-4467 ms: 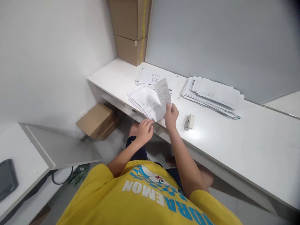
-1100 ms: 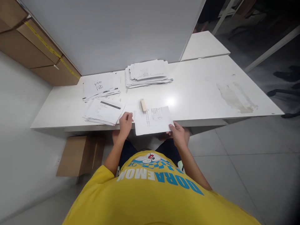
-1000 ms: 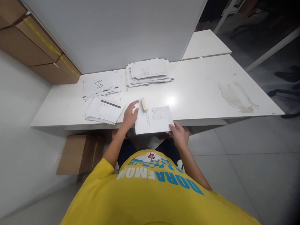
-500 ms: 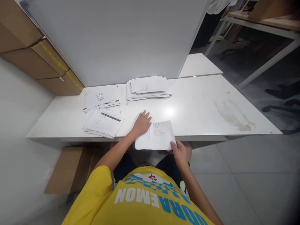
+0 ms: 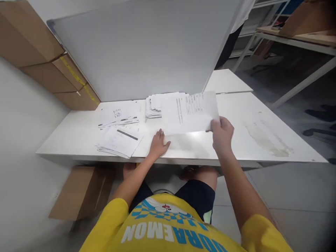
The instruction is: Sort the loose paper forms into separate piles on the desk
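Note:
A printed sheet of paper (image 5: 173,117) is raised above the white table (image 5: 231,143). My right hand (image 5: 222,135) pinches it at its near right corner. Below the sheet's left end, my left hand (image 5: 159,144) lies on the tabletop with thumb and fingers apart, holding nothing. Behind the raised sheet stands a stack of papers (image 5: 153,113), partly covered by it. To the left of my left hand is a loose pile of printed papers (image 5: 119,141). Farther back lies another pile, its top sheet (image 5: 112,113) bearing large handwritten characters.
A large whiteboard (image 5: 141,49) rises along the table's back edge. Cardboard boxes (image 5: 39,38) are stacked at the left, and an open cardboard box (image 5: 73,192) sits under the table. Behind the board at right, a person (image 5: 228,49) stands partly hidden near a wooden-topped desk (image 5: 309,38).
My right hand has lifted the sheet off the table and carried it away from me toward the paper stack. My left hand has come off the sheet and stays on the tabletop.

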Demonstrator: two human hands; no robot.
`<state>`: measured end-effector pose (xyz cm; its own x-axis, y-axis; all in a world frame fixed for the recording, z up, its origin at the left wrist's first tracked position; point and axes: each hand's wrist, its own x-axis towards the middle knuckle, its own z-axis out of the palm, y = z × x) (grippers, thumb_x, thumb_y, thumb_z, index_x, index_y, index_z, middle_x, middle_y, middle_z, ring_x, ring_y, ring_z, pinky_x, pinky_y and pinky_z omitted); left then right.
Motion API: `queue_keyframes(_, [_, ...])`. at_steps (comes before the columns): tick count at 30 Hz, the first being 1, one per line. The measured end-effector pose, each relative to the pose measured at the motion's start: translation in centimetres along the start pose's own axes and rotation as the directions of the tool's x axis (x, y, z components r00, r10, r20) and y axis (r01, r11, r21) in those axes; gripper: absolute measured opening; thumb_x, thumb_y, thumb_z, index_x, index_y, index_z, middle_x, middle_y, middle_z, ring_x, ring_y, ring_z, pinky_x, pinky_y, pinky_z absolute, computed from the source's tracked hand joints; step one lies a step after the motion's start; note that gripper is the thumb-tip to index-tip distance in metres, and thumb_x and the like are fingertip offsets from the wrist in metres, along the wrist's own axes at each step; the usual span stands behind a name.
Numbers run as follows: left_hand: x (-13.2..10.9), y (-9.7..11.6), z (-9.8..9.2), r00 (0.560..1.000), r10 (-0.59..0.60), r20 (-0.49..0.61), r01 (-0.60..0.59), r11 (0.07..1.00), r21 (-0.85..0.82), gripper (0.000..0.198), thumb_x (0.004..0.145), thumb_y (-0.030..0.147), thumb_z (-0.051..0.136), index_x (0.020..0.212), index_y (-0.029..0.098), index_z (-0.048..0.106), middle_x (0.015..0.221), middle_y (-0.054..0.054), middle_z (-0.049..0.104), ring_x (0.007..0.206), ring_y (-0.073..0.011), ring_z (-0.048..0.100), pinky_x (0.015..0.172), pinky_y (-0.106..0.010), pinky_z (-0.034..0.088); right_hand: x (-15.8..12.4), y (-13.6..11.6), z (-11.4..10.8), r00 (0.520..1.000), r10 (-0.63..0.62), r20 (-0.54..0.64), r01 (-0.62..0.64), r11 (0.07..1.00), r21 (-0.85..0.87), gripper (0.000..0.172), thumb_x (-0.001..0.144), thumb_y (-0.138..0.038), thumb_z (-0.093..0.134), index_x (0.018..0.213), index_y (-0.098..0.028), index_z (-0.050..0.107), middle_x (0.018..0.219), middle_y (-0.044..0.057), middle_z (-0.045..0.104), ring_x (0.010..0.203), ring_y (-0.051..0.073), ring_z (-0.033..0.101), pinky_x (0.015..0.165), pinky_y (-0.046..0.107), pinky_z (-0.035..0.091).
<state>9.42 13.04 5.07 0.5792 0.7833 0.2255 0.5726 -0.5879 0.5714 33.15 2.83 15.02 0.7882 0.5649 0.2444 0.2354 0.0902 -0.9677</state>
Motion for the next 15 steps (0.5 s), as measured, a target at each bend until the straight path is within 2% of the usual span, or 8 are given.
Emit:
queue_keyframes(2, [0.2,0.2,0.1,1.000,0.010,0.010,-0.010,1.000,0.019,0.061,0.089,0.040,0.054,0.144,0.016,0.041,0.159,-0.018,0.029,0.146,-0.0350,0.030,0.118,-0.053,0.024,3.4,0.7,3.7,0.992,0.104,0.076,-0.113,0.986,0.124,0.012,0.085,-0.025,0.052,0.086,-0.015,0.059,0.077,0.000,0.054,0.065,0.011,0.049,0.056,0.027,0.047])
queue_keyframes(4, [0.4,0.4,0.0,1.000,0.016,0.014,-0.017,0.999,0.051,0.058,0.090,0.036,0.053,0.143,0.017,0.042,0.158,-0.017,0.031,0.144,-0.0336,0.033,0.117,-0.052,0.027,6.4,1.4,7.6,0.979,0.160,0.124,-0.177,0.974,0.140,0.011,0.085,-0.018,0.050,0.087,-0.012,0.058,0.081,0.002,0.054,0.067,0.010,0.049,0.061,0.028,0.048])
queue_keyframes(7, [0.2,0.6,-0.2,1.000,0.011,0.021,-0.013,0.996,0.091,0.056,0.089,0.032,0.051,0.143,0.017,0.042,0.158,-0.017,0.032,0.142,-0.0328,0.037,0.117,-0.051,0.029,10.2,2.5,12.8,0.969,0.193,0.153,-0.205,0.976,0.067,0.020,0.087,-0.012,0.043,0.096,-0.004,0.059,0.091,0.007,0.056,0.073,0.011,0.052,0.068,0.033,0.049])
queue_keyframes(9, [-0.1,0.8,-0.1,1.000,0.010,0.022,-0.012,0.994,0.110,0.057,0.089,0.030,0.051,0.143,0.018,0.042,0.158,-0.016,0.032,0.141,-0.0321,0.038,0.117,-0.050,0.030,12.3,3.3,15.5,0.968,0.207,0.145,-0.204,0.978,-0.035,0.028,0.088,-0.015,0.040,0.105,0.000,0.057,0.100,0.015,0.057,0.082,0.017,0.056,0.074,0.041,0.049])
queue_keyframes(12, [-0.4,0.9,0.1,1.000,0.010,0.006,-0.011,0.989,0.148,0.058,0.088,0.030,0.052,0.143,0.017,0.042,0.157,-0.016,0.034,0.141,-0.0312,0.038,0.117,-0.048,0.031,14.3,5.1,17.5,0.983,0.161,0.091,-0.135,0.961,-0.239,0.040,0.091,-0.021,0.044,0.120,0.004,0.053,0.119,0.030,0.053,0.110,0.031,0.052,0.089,0.055,0.040])
queue_keyframes(15, [-0.7,0.9,0.1,1.000,0.003,0.005,-0.004,0.986,0.169,0.058,0.088,0.031,0.051,0.143,0.016,0.042,0.156,-0.017,0.035,0.141,-0.0309,0.038,0.116,-0.047,0.032,13.7,7.7,17.2,0.999,0.046,0.022,-0.033,0.912,-0.409,0.056,0.092,-0.027,0.048,0.136,0.006,0.042,0.140,0.040,0.035,0.135,0.038,0.030,0.101,0.058,0.025])
